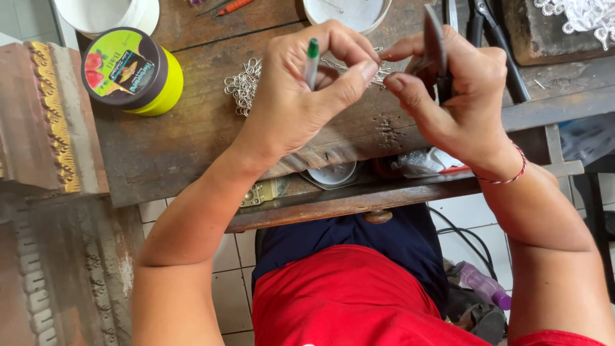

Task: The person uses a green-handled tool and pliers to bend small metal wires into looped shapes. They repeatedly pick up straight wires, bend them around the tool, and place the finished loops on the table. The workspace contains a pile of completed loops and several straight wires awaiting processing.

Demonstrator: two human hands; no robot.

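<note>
thin wire piece (pixel 379 72), seemingly pinched between both hands' fingers (pixel 359 70)

Bright, even daylight; soft shadows fall under the forearms onto the bench (pixel 192 154). Focus is sharp, with slight stretching toward the frame edges.

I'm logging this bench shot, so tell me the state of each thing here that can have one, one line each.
Left hand: pinched shut on a green-tipped tool.
Right hand: closed on dark pliers.
Jar: lid on, upright.
Drawer: pulled open under the bench.
Metal rings: loose in a heap on the bench.
White bowl: upright; contents unclear.
Spare pliers: lying on the bench, unheld.
</note>
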